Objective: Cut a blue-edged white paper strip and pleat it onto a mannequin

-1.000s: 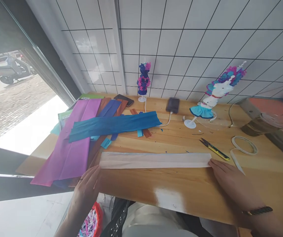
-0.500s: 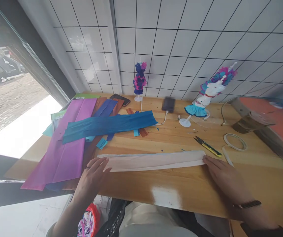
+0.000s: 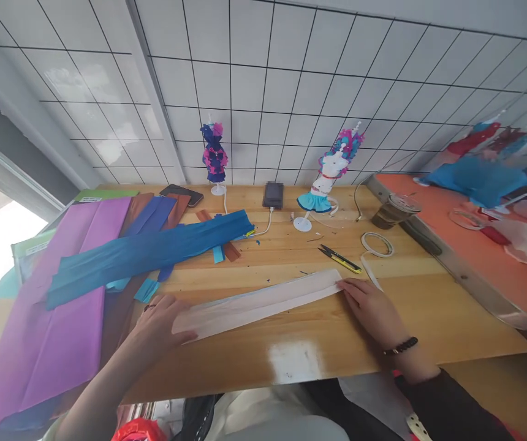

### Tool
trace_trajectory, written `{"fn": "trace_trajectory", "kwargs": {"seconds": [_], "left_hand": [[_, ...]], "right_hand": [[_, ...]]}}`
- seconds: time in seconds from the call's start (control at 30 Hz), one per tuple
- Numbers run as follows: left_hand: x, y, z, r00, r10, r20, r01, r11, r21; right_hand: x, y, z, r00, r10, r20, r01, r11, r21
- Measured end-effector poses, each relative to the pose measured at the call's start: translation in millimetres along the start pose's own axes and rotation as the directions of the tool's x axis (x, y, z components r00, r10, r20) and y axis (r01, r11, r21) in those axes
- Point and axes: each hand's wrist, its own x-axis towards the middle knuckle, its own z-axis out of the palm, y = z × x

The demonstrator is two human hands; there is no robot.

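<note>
My left hand (image 3: 160, 321) and right hand (image 3: 369, 303) lie flat, fingers spread, on either end of the white paper strip (image 3: 263, 300), which slants across the table (image 3: 429, 324). It looks folded lengthwise, I think; even pressure at both ends should keep its edges matched.

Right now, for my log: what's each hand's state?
Left hand: open, flat on one end of the long white paper strip.
Right hand: open, flat on its other end.
</note>
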Motion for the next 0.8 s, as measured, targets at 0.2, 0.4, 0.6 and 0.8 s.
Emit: {"fn": "trace_trajectory", "kwargs": {"seconds": [0.2,0.4,0.6,0.8], "left_hand": [[3.5,8.1,-8.9,0.998,-0.011,0.064,0.013,1.0,-0.028],[-0.6,12.0,-17.0,0.985,-0.092,0.145,0.095,0.995,-0.016],[-8.4,-7.1,-21.9,0.982,-0.137,0.133,0.149,0.985,-0.086],[-16.4,-23.6,-35.0,0.953,-0.264,0.152,0.297,0.916,-0.27]], "right_hand": [[0.3,2.6,2.8,0.973,0.229,-0.006,-0.226,0.964,0.14],[18.2,2.5,4.1,0.929,0.356,0.099,-0.37,0.907,0.203],[27.6,-3.1,4.5,0.898,0.398,0.189,-0.436,0.866,0.245],[27.5,-9.2,-0.8,0.867,0.452,0.212,-0.496,0.828,0.262]]}}
